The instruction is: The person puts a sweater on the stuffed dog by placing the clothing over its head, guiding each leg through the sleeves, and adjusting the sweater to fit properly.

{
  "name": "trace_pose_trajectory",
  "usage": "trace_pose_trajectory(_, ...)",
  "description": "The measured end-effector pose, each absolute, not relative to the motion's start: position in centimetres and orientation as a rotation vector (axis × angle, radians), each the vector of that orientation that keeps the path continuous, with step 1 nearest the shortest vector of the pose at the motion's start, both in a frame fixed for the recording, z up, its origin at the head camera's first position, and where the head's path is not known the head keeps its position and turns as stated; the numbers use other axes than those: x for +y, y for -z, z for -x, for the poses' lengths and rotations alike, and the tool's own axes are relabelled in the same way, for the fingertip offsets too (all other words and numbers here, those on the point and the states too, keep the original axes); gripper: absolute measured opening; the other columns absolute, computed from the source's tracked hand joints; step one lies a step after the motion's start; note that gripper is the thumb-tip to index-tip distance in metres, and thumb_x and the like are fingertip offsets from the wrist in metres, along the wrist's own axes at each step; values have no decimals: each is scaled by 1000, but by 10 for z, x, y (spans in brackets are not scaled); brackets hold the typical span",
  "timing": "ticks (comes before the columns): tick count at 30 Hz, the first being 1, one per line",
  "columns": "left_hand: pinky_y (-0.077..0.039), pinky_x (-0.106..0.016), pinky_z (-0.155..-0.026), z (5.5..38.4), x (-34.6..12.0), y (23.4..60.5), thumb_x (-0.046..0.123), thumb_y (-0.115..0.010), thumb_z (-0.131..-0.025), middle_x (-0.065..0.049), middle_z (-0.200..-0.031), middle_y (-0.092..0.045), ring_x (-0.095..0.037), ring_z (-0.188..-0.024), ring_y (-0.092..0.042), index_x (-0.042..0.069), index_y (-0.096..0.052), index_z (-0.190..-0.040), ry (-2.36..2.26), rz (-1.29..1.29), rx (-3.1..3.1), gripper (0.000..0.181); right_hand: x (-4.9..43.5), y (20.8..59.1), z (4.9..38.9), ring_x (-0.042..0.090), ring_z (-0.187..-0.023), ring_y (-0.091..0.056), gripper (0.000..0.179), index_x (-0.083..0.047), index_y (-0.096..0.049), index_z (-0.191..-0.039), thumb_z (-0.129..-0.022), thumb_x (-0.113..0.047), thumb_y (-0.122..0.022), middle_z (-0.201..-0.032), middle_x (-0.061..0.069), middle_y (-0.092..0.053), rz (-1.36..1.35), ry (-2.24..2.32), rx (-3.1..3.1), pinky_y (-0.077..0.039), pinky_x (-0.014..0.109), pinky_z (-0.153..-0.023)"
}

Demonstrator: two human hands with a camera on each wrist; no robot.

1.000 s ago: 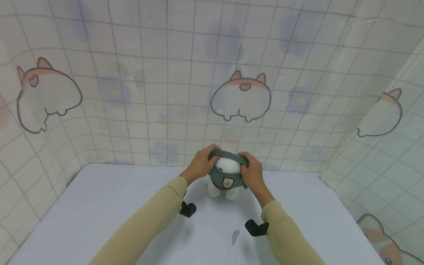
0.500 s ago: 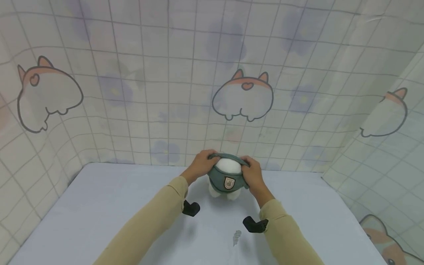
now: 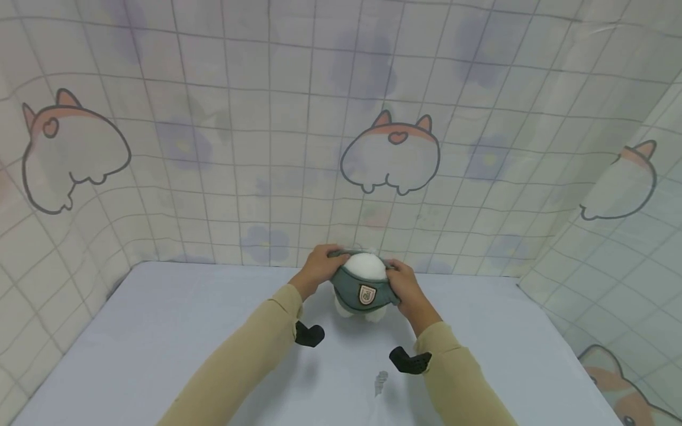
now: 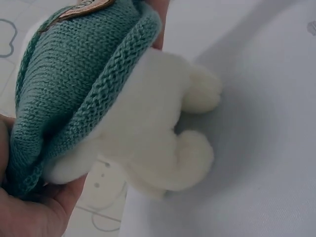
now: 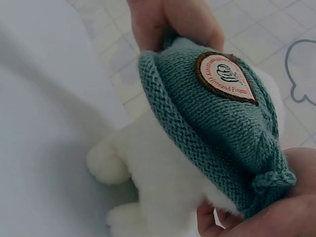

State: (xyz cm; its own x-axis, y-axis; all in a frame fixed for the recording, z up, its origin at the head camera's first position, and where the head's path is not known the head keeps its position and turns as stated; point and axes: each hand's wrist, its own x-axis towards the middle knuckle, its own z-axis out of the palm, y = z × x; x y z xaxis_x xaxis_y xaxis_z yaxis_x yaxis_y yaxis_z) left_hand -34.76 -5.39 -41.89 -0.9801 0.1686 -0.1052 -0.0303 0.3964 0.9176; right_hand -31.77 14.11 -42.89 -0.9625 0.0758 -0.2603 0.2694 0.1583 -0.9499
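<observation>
A white plush toy [image 3: 366, 266] stands upright near the back of the table, its stubby legs [image 4: 197, 158] showing in the left wrist view. Stretched around it is a teal knitted garment [image 3: 348, 290] with a shield-shaped patch [image 5: 227, 79] on the front. White plush shows above the knit, but the face is hidden. My left hand [image 3: 319, 266] grips the garment's left side, thumb towards the opening. On the other side, my right hand [image 3: 406, 287] holds the bunched right edge. Some fingers are hidden behind the toy.
The white table [image 3: 186, 331] ends against a grid-patterned curtain [image 3: 256, 148] with cartoon corgi drawings. A small grey mark [image 3: 380, 383] lies on the tabletop in front. Black camera mounts [image 3: 310, 335] sit at both wrists.
The garment's rear band, earlier raised over the toy's head, has dropped behind it. Its front now covers the eye that showed before. Both hands keep their grip and have shifted slightly down.
</observation>
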Motion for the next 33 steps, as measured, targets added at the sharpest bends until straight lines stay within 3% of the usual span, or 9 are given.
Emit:
trace_pose_trajectory(6,-53,-36,-87,348,-58,424,21,-58,-95,-10,-125,-62,-24,-109,-58,12,-67,-119,-1664,-77,2428,26,145,436,318,18,-103,-54,42,-7,-47,-139,-97,-14,-47,-135,16,-52,-349,1960,2217,-49,23,-78)
trace_pose_trajectory(12,-54,-33,-82,346,-60,429,14,-57,-95,-12,-126,-62,-23,-107,-59,10,-67,-117,-1729,-67,2395,24,147,445,318,15,-91,-57,41,-3,-56,-129,-95,-25,-56,-124,17,-59,-399,1887,2367,-49,21,-68)
trace_pose_trajectory(16,-54,-35,-87,343,-61,432,13,-57,-95,-13,-126,-61,-25,-110,-60,9,-67,-118,-1781,-51,2382,25,146,450,315,12,-74,-57,46,0,-66,-112,-91,-40,-58,-96,9,-65,-444,1704,2536,-48,20,-58)
trace_pose_trajectory(20,-54,-34,-84,342,-61,434,16,-57,-95,-13,-118,-64,-24,-104,-61,10,-67,-117,-1806,-36,2381,24,145,450,313,8,-57,-53,48,2,-68,-99,-91,-44,-55,-70,-1,-59,-404,1691,2504,-47,20,-50)
trace_pose_trajectory(29,-44,-48,-106,343,-62,429,33,-45,-102,-10,-136,-56,-28,-128,-51,11,-57,-132,-1777,-39,2372,39,145,428,307,11,-74,-52,54,-2,-63,-112,-98,-51,-47,-86,1,-54,-349,1801,2381,-50,23,-63)
trace_pose_trajectory(33,-45,-48,-104,339,-63,420,46,-39,-102,-10,-140,-53,-29,-129,-50,13,-51,-137,-1773,-73,2364,50,144,422,304,15,-83,-56,62,-3,-58,-124,-96,-57,-45,-99,7,-55,-364,1833,2338,-56,26,-70)
